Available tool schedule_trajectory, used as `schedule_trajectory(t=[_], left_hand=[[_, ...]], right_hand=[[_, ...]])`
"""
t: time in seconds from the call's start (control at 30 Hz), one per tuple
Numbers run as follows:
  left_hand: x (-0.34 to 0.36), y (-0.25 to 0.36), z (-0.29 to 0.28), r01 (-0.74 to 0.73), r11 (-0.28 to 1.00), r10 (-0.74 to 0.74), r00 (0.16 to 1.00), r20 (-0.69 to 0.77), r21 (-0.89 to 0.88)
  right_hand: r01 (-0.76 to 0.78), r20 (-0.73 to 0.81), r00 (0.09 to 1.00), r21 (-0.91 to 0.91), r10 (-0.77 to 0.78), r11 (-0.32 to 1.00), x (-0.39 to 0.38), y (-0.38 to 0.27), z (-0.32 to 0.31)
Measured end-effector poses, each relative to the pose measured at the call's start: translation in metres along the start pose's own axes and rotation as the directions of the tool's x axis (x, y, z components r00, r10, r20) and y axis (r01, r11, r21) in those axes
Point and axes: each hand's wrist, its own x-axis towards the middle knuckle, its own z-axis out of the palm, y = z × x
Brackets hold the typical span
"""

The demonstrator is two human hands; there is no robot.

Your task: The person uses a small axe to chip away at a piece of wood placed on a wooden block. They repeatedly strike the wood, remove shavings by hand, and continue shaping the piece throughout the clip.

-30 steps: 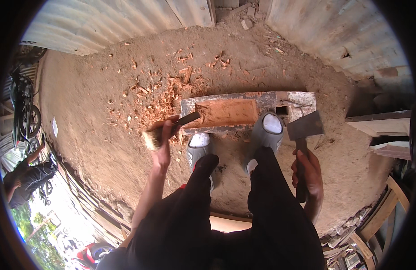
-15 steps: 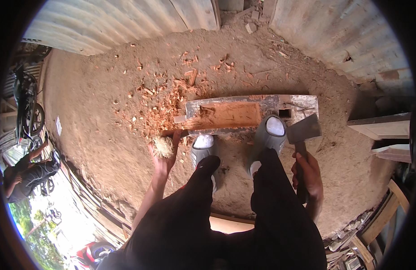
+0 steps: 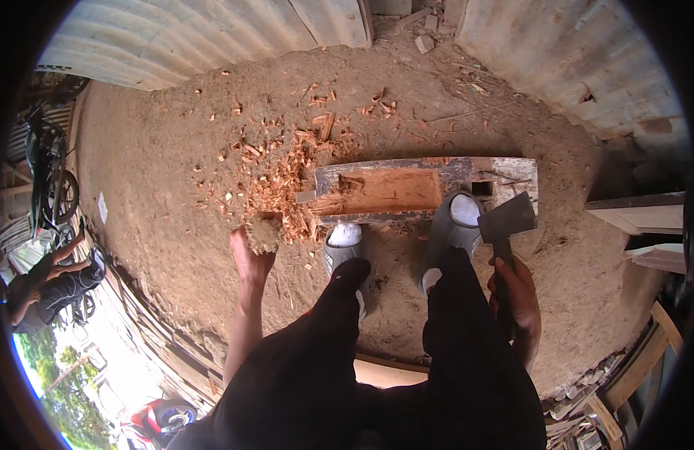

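My left hand is closed on a tool with a round, frayed, straw-coloured end. It looks like a chisel's battered wooden handle; the rest of the tool is hidden. In my right hand is the dark handle of a tool with a broad, flat, dark head, held above the ground. Between my hands lies a long timber piece with a reddish hollow cut in it and a small square hole near its right end. My shoes rest against its near edge. A pale rectangular tab sits at its left end.
Reddish wood chips litter the dirt floor left of and beyond the timber. Corrugated metal sheets stand at the back. Boards lie at the right. Another person is at the far left near a motorcycle.
My left hand has drawn back and left from the timber, turning the frayed-end tool with it. My right hand and its tool have stayed nearly still.
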Motion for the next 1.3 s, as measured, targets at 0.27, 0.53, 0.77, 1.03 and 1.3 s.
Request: schedule_trajectory(t=[0.27,0.53,0.77,1.03,1.3], left_hand=[[0.017,0.047,0.037,0.279,0.788,-0.215,0.96,0.179,-0.549],[0.043,0.087,0.063,-0.006,0.868,0.139,0.963,0.231,-0.497],[0.029,0.061,0.089,0.375,0.601,-0.438,0.893,0.103,-0.706],[0.024,0.037,0.094,0.399,0.358,-0.632,0.769,0.096,-0.844],[0.019,0.05,0.074,0.464,0.372,-0.628,0.764,0.15,-0.804]], right_hand=[[0.015,-0.009,1.0,0.034,-0.014,0.999,0.0,-0.005,0.008],[-0.001,0.01,1.0,0.009,0.001,1.0,0.003,0.001,0.005],[-0.004,0.017,1.0,0.03,0.004,1.0,0.003,0.004,0.007],[-0.027,0.004,1.0,0.023,0.027,0.999,0.004,0.006,0.006],[-0.025,0.014,1.0,0.056,0.024,0.998,0.003,0.01,0.004]])
